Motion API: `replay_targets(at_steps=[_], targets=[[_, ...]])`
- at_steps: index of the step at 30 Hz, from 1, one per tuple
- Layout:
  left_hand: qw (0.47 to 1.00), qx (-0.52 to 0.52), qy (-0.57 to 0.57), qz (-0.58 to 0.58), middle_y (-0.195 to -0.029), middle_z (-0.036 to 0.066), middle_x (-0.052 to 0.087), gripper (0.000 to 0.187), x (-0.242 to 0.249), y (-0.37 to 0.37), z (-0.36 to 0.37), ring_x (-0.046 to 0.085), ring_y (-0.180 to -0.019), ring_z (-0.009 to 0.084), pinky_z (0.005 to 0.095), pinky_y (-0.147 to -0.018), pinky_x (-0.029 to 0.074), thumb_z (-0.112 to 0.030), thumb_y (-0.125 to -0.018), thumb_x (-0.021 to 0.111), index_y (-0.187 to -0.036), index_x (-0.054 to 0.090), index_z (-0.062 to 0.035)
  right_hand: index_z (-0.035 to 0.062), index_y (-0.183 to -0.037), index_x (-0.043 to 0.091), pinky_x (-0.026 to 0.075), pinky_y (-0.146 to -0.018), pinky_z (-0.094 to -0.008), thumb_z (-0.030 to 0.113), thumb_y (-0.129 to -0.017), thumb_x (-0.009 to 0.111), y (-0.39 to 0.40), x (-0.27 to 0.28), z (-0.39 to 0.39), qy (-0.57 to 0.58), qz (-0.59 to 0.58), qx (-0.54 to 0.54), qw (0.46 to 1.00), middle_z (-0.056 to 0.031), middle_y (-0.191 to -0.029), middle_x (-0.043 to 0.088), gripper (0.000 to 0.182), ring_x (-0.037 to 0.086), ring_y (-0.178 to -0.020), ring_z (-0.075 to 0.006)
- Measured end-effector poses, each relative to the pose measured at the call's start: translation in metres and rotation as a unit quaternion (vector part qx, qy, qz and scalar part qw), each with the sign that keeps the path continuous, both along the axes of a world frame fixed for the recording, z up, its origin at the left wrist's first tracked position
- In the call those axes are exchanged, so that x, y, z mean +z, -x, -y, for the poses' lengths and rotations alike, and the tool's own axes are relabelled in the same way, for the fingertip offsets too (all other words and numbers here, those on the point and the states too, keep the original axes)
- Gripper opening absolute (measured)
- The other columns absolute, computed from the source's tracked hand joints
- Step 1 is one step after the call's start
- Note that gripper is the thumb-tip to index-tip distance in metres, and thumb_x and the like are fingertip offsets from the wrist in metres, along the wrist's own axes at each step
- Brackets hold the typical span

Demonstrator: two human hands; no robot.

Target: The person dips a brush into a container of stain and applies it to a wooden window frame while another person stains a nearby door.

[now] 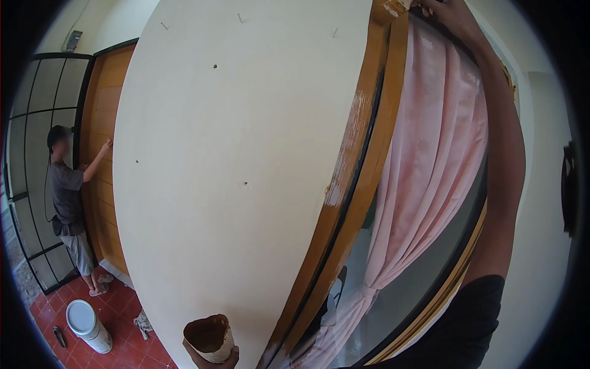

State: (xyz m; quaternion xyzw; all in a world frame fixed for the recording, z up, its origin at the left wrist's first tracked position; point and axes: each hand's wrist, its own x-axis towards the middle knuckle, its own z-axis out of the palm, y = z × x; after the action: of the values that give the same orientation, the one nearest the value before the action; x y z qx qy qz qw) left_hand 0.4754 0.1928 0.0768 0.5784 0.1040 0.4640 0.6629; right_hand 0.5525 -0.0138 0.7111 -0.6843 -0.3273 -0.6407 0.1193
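My left hand (230, 358) is wrapped round a paint-stained cup (219, 350) at the bottom, with brown paint inside it. Up at the top right, my right hand (441, 13) is closed at the upper corner of a brown wooden window frame (388, 98). Against the frame there, a paintbrush (395, 7) smeared with brown sticks out from my fingers; its handle is hidden. Part of the frame's left strip (348, 147) is patchy and whitish, while the wood around it is brown. Behind the glass hangs a pink curtain (424, 141), gathered low down.
A cream wall (246, 123) with several nails and holes fills the middle. At left a person (66, 190) stands at an orange-brown door (114, 92), one hand raised to it. A lidded white bucket (92, 329) and a rag (142, 323) are on the red tiles.
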Motion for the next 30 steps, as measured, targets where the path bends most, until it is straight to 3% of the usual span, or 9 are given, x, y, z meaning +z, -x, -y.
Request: replay_targets(at_steps=[3,5,12,16,18,21,30], targets=[[1.000,-0.008,0.004,0.012,-0.128,0.016,0.054,0.094,-0.003,-0.005,0.003,0.056,-0.117,0.0272,0.0413,-0.102,0.045,-0.010,-0.068,0.089,-0.142,0.032,-0.0018,0.0023,-0.086,0.068,0.046,-0.060,-0.0313,0.028,-0.093,0.074,-0.032,0.056,0.013,0.061,-0.015,0.066,0.996,-0.0015,-0.074,0.064,0.027,0.056,-0.066,-0.0109],[1.000,-0.008,0.010,0.022,-0.128,0.016,0.054,0.094,-0.002,-0.007,0.004,0.056,-0.117,0.0269,0.0408,-0.103,0.045,-0.010,-0.068,0.089,-0.142,0.032,-0.0017,0.0027,-0.087,0.069,0.047,-0.059,-0.0319,0.029,-0.091,0.075,-0.043,0.080,0.011,0.054,0.084,0.011,0.995,-0.0014,-0.074,0.065,0.028,0.056,-0.065,-0.0111],[0.998,0.014,0.009,0.054,-0.129,0.017,0.056,0.091,0.009,-0.014,0.004,0.058,-0.117,0.0269,0.0411,-0.101,0.047,-0.007,-0.069,0.087,-0.141,0.033,-0.0017,0.0008,-0.087,0.068,0.049,-0.061,-0.0333,0.025,-0.091,0.075,-0.045,0.146,-0.006,0.027,0.174,-0.012,0.984,-0.0054,-0.074,0.066,0.025,0.059,-0.065,-0.0139],[0.999,0.018,0.010,0.042,-0.128,0.017,0.056,0.090,0.014,-0.011,0.001,0.058,-0.116,0.0270,0.0411,-0.101,0.047,-0.006,-0.069,0.087,-0.140,0.033,-0.0016,-0.0012,-0.090,0.070,0.050,-0.065,-0.0360,0.022,-0.089,0.075,-0.052,0.166,-0.019,0.035,0.258,-0.032,0.965,-0.0140,-0.077,0.070,0.024,0.062,-0.067,-0.0207],[0.999,0.019,0.008,0.041,-0.128,0.017,0.056,0.090,0.015,-0.011,-0.001,0.059,-0.116,0.0270,0.0411,-0.101,0.047,-0.006,-0.069,0.087,-0.140,0.033,-0.0016,-0.0011,-0.091,0.071,0.051,-0.067,-0.0368,0.021,-0.088,0.075,-0.054,0.174,-0.020,0.032,0.307,-0.053,0.950,-0.0167,-0.079,0.071,0.023,0.063,-0.068,-0.0227],[0.999,0.018,0.007,0.039,-0.128,0.017,0.056,0.089,0.015,-0.011,-0.006,0.059,-0.116,0.0271,0.0411,-0.101,0.048,-0.006,-0.069,0.086,-0.140,0.033,-0.0016,-0.0005,-0.093,0.072,0.051,-0.070,-0.0377,0.019,-0.088,0.075,-0.053,0.160,-0.019,0.055,0.306,0.006,0.951,-0.0197,-0.084,0.072,0.020,0.064,-0.070,-0.0249],[0.999,0.004,-0.008,0.032,-0.129,0.018,0.056,0.089,0.010,-0.006,-0.022,0.059,-0.115,0.0269,0.0402,-0.100,0.048,-0.005,-0.069,0.086,-0.140,0.033,-0.0007,0.0005,-0.093,0.074,0.049,-0.066,-0.0354,0.012,-0.088,0.071,-0.039,0.131,-0.013,0.061,0.236,-0.037,0.969,-0.0125,-0.075,0.070,0.013,0.060,-0.067,-0.0174]])
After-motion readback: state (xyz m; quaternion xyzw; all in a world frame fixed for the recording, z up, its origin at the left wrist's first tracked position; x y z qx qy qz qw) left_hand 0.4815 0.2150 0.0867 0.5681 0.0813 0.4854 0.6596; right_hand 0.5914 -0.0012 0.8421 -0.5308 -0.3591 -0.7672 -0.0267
